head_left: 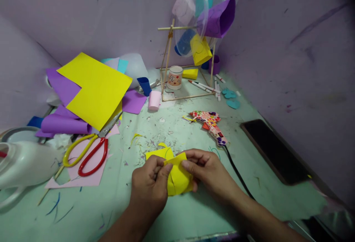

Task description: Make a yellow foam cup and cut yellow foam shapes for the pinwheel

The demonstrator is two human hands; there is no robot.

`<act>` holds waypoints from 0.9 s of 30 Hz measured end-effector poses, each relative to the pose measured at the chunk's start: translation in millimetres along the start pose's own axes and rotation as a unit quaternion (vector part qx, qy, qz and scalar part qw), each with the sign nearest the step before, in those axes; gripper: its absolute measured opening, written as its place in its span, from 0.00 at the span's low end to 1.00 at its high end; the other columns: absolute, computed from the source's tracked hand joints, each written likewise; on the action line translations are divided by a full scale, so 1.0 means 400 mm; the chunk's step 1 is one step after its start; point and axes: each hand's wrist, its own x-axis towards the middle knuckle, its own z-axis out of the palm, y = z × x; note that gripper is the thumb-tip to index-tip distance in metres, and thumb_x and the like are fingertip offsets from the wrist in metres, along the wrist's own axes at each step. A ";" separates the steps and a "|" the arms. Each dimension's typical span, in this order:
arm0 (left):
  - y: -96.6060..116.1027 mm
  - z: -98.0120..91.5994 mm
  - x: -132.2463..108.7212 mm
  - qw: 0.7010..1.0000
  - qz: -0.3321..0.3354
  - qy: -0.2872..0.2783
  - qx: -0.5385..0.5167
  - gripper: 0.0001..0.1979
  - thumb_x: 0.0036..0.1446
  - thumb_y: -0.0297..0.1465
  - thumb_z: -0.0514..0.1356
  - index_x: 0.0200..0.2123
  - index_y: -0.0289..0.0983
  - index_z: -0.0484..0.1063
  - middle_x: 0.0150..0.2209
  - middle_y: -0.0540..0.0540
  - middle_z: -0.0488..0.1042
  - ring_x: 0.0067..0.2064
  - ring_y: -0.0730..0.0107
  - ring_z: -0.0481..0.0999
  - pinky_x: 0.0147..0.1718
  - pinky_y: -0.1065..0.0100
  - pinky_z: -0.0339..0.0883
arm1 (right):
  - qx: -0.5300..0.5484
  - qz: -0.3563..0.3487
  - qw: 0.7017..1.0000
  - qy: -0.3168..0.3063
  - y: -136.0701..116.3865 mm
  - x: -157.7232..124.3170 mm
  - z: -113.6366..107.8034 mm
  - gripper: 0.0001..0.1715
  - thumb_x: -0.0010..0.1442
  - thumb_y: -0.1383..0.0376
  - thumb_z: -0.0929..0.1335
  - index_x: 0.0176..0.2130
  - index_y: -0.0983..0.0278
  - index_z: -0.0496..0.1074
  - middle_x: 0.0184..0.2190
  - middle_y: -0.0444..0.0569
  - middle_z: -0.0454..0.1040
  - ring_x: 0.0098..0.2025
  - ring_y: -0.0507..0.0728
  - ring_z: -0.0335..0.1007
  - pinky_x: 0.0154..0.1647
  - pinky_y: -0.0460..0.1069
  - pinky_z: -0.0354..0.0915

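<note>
Both hands pinch a bent piece of yellow craft foam or paper [180, 179] low in the middle of the head view. My left hand [151, 183] grips its left edge between thumb and forefinger. On the other side, my right hand [208, 170] has its thumb on the front and fingers behind the upper right part. Further yellow scraps [155, 154] lie just beyond, partly under the held piece. A floral-patterned glue gun [209, 122] rests past my right hand, its black cord [235, 168] running toward me. Small trimmings are scattered around the table [127, 212].
Red-and-yellow-handled scissors [102, 135] lie left by yellow sheets [97, 87] and purple sheets [65, 123]. A white jug [27, 164] stands far left. At the back, a stick frame [168, 61] carries a clear disc with coloured cups. A phone [274, 149] lies right, near the wall.
</note>
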 end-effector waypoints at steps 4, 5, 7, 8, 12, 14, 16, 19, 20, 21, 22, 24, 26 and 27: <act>0.008 -0.006 0.012 0.988 -0.117 -0.074 -0.075 0.11 0.48 0.34 0.61 0.19 0.39 0.65 0.10 0.57 0.64 0.11 0.78 0.62 0.10 0.77 0.53 | 0.046 0.028 0.998 0.014 -0.007 0.006 -0.006 0.19 0.40 0.58 0.77 0.27 0.68 0.72 0.19 0.41 0.73 0.18 0.47 0.69 0.19 0.41 0.69; 0.011 -0.007 0.013 0.983 -0.138 -0.083 -0.086 0.11 0.48 0.35 0.61 0.20 0.38 0.65 0.09 0.58 0.62 0.10 0.79 0.60 0.10 0.78 0.52 | 0.053 0.028 0.998 0.017 -0.007 0.006 -0.006 0.20 0.39 0.58 0.78 0.26 0.68 0.71 0.18 0.41 0.72 0.19 0.47 0.70 0.20 0.40 0.70; 0.017 -0.005 0.013 0.979 -0.158 -0.088 -0.092 0.11 0.48 0.36 0.61 0.20 0.37 0.66 0.08 0.58 0.61 0.10 0.80 0.59 0.10 0.78 0.53 | 0.069 0.031 0.997 0.018 -0.007 0.005 -0.004 0.21 0.38 0.58 0.78 0.26 0.68 0.71 0.18 0.40 0.72 0.19 0.47 0.70 0.20 0.40 0.70; 0.018 -0.003 0.012 0.980 -0.157 -0.086 -0.089 0.11 0.48 0.35 0.61 0.21 0.37 0.66 0.08 0.58 0.62 0.10 0.80 0.59 0.11 0.79 0.54 | 0.078 0.034 0.996 0.016 -0.007 0.004 -0.003 0.21 0.38 0.58 0.78 0.26 0.68 0.70 0.19 0.40 0.72 0.19 0.47 0.70 0.20 0.40 0.70; 0.009 0.009 0.007 0.986 -0.129 -0.068 -0.078 0.11 0.48 0.35 0.61 0.20 0.37 0.65 0.08 0.57 0.63 0.12 0.80 0.61 0.13 0.78 0.57 | 0.123 0.050 0.991 0.009 -0.005 0.001 0.004 0.22 0.38 0.57 0.78 0.26 0.67 0.68 0.20 0.40 0.72 0.20 0.46 0.69 0.20 0.40 0.71; -0.004 0.015 0.007 0.986 -0.126 -0.072 -0.077 0.11 0.48 0.36 0.61 0.20 0.37 0.64 0.09 0.57 0.64 0.12 0.79 0.62 0.13 0.77 0.58 | 0.131 0.048 0.990 0.012 -0.002 0.000 0.007 0.23 0.38 0.58 0.78 0.25 0.67 0.67 0.20 0.40 0.71 0.20 0.46 0.69 0.21 0.39 0.71; -0.016 0.020 0.009 0.987 -0.122 -0.083 -0.071 0.12 0.48 0.37 0.61 0.20 0.37 0.64 0.09 0.57 0.64 0.11 0.78 0.62 0.13 0.76 0.58 | 0.129 0.037 0.991 0.024 0.002 -0.001 0.007 0.23 0.38 0.58 0.78 0.25 0.67 0.67 0.19 0.39 0.71 0.20 0.45 0.68 0.20 0.39 0.70; -0.020 0.009 0.023 0.990 -0.082 -0.114 -0.026 0.11 0.47 0.38 0.59 0.21 0.37 0.67 0.10 0.55 0.65 0.12 0.75 0.64 0.13 0.75 0.57 | 0.128 0.021 0.991 0.037 0.009 -0.001 0.001 0.21 0.38 0.58 0.78 0.25 0.67 0.68 0.19 0.41 0.71 0.20 0.46 0.68 0.21 0.39 0.71; -0.017 -0.004 0.031 0.991 -0.058 -0.123 0.004 0.10 0.47 0.38 0.59 0.23 0.37 0.69 0.12 0.54 0.67 0.14 0.73 0.66 0.14 0.74 0.59 | 0.130 0.016 0.991 0.039 0.011 0.000 -0.002 0.21 0.38 0.59 0.78 0.25 0.67 0.68 0.19 0.41 0.71 0.21 0.47 0.69 0.21 0.40 0.71; -0.013 -0.024 0.043 0.990 -0.031 -0.125 0.048 0.11 0.47 0.39 0.59 0.26 0.37 0.71 0.15 0.52 0.71 0.17 0.71 0.69 0.16 0.73 0.61 | 0.132 0.010 0.990 0.042 0.012 0.000 -0.005 0.21 0.38 0.59 0.78 0.25 0.67 0.68 0.20 0.42 0.72 0.21 0.47 0.70 0.21 0.40 0.71; -0.009 -0.049 0.057 0.989 0.003 -0.110 0.103 0.12 0.48 0.40 0.58 0.30 0.37 0.73 0.22 0.49 0.75 0.22 0.69 0.73 0.20 0.71 0.65 | 0.133 0.004 0.990 0.044 0.012 0.001 -0.008 0.21 0.38 0.59 0.78 0.25 0.67 0.68 0.21 0.43 0.73 0.23 0.48 0.71 0.22 0.40 0.71; -0.009 -0.119 0.090 0.963 0.070 -0.038 0.257 0.15 0.49 0.41 0.57 0.35 0.37 0.74 0.33 0.44 0.77 0.33 0.62 0.76 0.33 0.64 0.69 | 0.130 -0.013 0.990 0.056 0.010 0.003 -0.014 0.21 0.36 0.59 0.78 0.25 0.67 0.69 0.22 0.44 0.73 0.25 0.50 0.73 0.21 0.40 0.71; -0.030 -0.202 0.124 0.888 0.072 0.045 0.451 0.18 0.53 0.40 0.52 0.39 0.35 0.73 0.32 0.41 0.74 0.35 0.55 0.75 0.34 0.56 0.68 | 0.123 -0.029 0.990 0.067 0.008 0.004 -0.017 0.22 0.35 0.59 0.79 0.24 0.66 0.69 0.23 0.44 0.73 0.25 0.50 0.73 0.22 0.40 0.72; -0.048 -0.242 0.140 0.875 0.066 0.058 0.476 0.18 0.54 0.39 0.51 0.38 0.33 0.73 0.31 0.39 0.73 0.36 0.48 0.74 0.33 0.51 0.66 | 0.120 -0.038 0.989 0.072 0.006 0.003 -0.018 0.22 0.34 0.58 0.79 0.24 0.66 0.69 0.23 0.43 0.72 0.25 0.50 0.72 0.22 0.40 0.72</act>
